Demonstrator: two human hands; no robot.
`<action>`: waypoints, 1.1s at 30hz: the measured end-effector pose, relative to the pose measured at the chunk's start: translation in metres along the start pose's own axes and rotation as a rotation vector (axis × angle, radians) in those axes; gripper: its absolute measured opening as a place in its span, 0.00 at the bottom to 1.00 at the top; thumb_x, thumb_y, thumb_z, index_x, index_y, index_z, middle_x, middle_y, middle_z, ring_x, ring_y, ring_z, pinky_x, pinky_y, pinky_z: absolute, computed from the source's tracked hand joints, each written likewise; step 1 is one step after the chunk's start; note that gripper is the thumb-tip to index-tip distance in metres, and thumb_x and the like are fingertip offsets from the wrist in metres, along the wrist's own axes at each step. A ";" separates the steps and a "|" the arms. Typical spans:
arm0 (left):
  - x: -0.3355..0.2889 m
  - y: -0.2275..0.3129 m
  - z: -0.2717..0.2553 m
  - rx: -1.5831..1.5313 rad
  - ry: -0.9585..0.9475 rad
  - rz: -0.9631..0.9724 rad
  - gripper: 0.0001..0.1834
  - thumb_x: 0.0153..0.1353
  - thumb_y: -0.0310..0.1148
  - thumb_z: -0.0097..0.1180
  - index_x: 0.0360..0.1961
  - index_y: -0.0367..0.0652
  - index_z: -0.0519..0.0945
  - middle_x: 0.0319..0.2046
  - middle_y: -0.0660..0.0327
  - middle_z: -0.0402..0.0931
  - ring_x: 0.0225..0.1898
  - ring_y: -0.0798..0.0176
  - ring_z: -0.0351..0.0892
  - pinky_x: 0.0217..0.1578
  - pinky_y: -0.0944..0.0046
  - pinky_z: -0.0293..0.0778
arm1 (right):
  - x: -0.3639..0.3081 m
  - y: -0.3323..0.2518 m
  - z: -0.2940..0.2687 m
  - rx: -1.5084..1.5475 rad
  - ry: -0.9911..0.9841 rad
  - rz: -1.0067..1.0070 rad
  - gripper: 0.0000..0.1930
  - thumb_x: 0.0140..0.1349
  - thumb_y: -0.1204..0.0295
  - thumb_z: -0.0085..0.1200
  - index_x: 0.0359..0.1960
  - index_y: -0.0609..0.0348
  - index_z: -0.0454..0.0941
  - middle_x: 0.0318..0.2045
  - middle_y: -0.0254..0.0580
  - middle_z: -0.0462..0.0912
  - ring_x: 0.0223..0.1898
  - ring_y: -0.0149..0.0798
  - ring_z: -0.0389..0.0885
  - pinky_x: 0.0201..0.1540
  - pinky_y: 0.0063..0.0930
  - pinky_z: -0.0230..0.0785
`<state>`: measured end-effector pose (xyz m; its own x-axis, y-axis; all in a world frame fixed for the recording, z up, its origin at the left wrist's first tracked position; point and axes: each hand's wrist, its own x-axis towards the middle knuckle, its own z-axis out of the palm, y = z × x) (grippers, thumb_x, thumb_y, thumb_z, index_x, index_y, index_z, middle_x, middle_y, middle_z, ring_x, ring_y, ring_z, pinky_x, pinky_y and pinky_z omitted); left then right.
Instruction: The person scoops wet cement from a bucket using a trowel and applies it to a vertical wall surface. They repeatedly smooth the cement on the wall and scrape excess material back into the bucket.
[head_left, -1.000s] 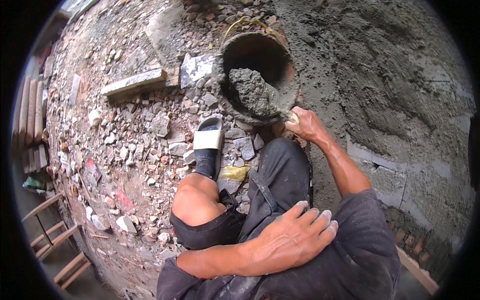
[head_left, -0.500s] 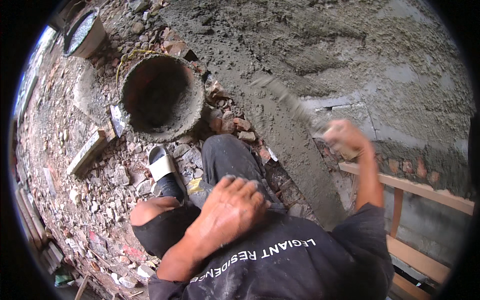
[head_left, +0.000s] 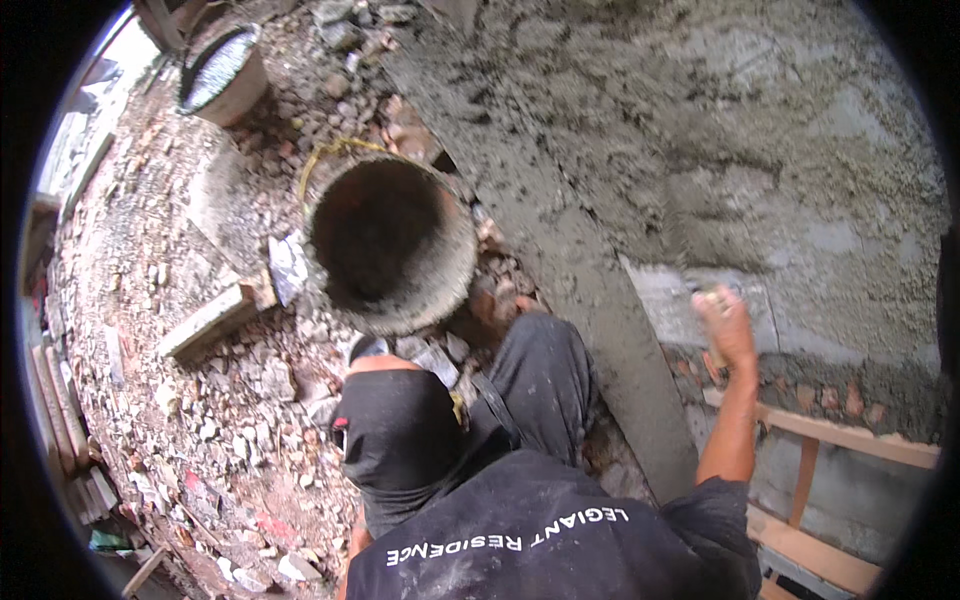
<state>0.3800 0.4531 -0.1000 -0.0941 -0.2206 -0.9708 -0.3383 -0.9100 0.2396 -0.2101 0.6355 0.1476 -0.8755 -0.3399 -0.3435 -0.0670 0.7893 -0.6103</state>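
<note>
My right hand (head_left: 726, 322) is closed around the handle of a trowel (head_left: 713, 366), blurred by motion, against the wall. The trowel's blade hardly shows from here. Behind the hand is a bare grey block patch (head_left: 650, 298), with rough wet mortar (head_left: 620, 130) spread around and above it. Along the foot of the wall runs a mortar-smeared strip (head_left: 600, 290). Only a sliver of my left forearm shows at the lower edge; the left hand itself is out of sight. A round bucket (head_left: 455, 275) caked with mortar, dark inside, stands in front of my knees.
A second bucket (head_left: 243, 95) with a pale content stands at the far left. Broken brick and rubble (head_left: 240, 420) cover the ground, with a short block (head_left: 208, 322) lying on it. A wooden frame (head_left: 850, 437) juts out at the right below the wall.
My left hand has dropped from in front of my chest out of view. The right hand has shifted slightly right with the trowel. The view has shifted, so the bucket sits lower and further right.
</note>
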 end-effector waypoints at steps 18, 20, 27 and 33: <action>-0.073 0.169 0.037 0.992 -0.120 0.995 0.45 0.59 0.53 0.50 0.66 0.32 0.50 0.64 0.38 0.51 0.66 0.41 0.52 0.65 0.55 0.47 | 0.018 -0.047 0.141 0.030 -0.202 -0.045 0.32 0.56 0.57 0.60 0.54 0.71 0.68 0.37 0.44 0.78 0.30 0.30 0.76 0.27 0.24 0.72; -0.009 0.151 -0.063 1.600 -0.262 0.104 0.40 0.57 0.64 0.46 0.57 0.40 0.69 0.49 0.41 0.73 0.52 0.41 0.71 0.57 0.48 0.60 | 0.018 -0.038 0.152 0.076 -0.159 -0.064 0.30 0.58 0.59 0.59 0.54 0.70 0.68 0.31 0.36 0.78 0.28 0.26 0.74 0.26 0.20 0.69; -0.060 0.211 0.000 0.816 -0.022 0.545 0.29 0.68 0.49 0.36 0.54 0.34 0.72 0.51 0.43 0.72 0.56 0.45 0.69 0.57 0.55 0.63 | 0.015 -0.037 0.155 0.086 -0.207 -0.101 0.18 0.59 0.61 0.56 0.43 0.63 0.75 0.23 0.28 0.71 0.21 0.23 0.68 0.22 0.19 0.64; -0.195 0.260 0.135 0.420 -0.835 1.502 0.51 0.53 0.70 0.45 0.62 0.34 0.61 0.59 0.43 0.64 0.60 0.47 0.66 0.63 0.48 0.47 | 0.019 -0.026 0.162 0.135 -0.194 -0.105 0.16 0.59 0.60 0.56 0.38 0.62 0.75 0.22 0.27 0.71 0.20 0.23 0.68 0.22 0.21 0.64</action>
<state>0.1846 0.3071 0.1528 -0.8831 -0.3599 0.3011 0.2988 0.0634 0.9522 -0.1478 0.5260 0.0412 -0.7578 -0.5185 -0.3960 -0.0769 0.6737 -0.7350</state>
